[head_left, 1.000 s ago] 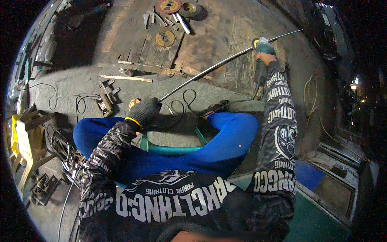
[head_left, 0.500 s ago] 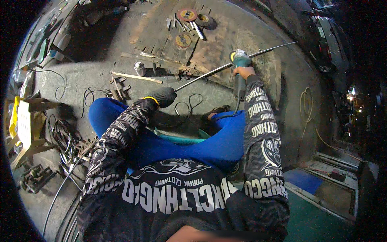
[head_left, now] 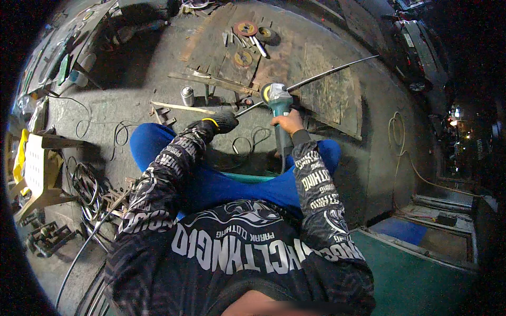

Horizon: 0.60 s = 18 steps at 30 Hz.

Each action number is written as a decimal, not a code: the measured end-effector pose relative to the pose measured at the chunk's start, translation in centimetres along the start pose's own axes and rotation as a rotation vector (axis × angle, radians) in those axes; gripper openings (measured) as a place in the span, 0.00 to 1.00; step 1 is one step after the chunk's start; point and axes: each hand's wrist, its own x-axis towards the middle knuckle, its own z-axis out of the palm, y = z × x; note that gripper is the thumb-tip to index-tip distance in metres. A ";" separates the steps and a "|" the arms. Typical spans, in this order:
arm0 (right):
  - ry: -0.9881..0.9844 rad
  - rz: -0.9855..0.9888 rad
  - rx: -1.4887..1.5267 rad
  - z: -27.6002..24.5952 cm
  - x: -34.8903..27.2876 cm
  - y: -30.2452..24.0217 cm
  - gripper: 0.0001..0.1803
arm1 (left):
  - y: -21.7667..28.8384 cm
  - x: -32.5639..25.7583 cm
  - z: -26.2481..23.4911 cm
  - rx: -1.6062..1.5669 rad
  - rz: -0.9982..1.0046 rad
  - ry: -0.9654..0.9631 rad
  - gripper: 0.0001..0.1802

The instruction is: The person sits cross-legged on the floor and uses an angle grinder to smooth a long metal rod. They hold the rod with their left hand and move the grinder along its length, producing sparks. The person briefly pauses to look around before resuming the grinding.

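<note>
My left hand [head_left: 225, 122], in a dark glove with a yellow cuff edge, is closed around the near end of a long thin metal rod [head_left: 333, 71]. From there the rod slants up to the right over a wooden board. Bare-skinned, my right hand [head_left: 290, 122] wraps round the body of a teal angle grinder [head_left: 280, 108]. The grinder's yellowish disc [head_left: 266, 94] is at the rod, not far from my gloved hand; its head covers part of the rod. Whether disc and rod touch I cannot tell.
Spare discs [head_left: 246, 28] and small metal pieces lie on the wooden board [head_left: 337, 100] ahead. A spray can [head_left: 187, 96] stands by a wooden strip [head_left: 184, 107]. Left are a plastic chair [head_left: 37, 163] and tangled cables [head_left: 87, 184]. A hose [head_left: 399, 131] lies right.
My right hand has brought the grinder leftward along the rod, closer to my left hand. The left hand keeps its hold, shifted only slightly in view.
</note>
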 end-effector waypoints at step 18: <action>-0.089 0.003 0.877 2.6 -5.0 1.6 0.21 | -3.1 2.5 3.3 0.464 0.470 0.148 0.05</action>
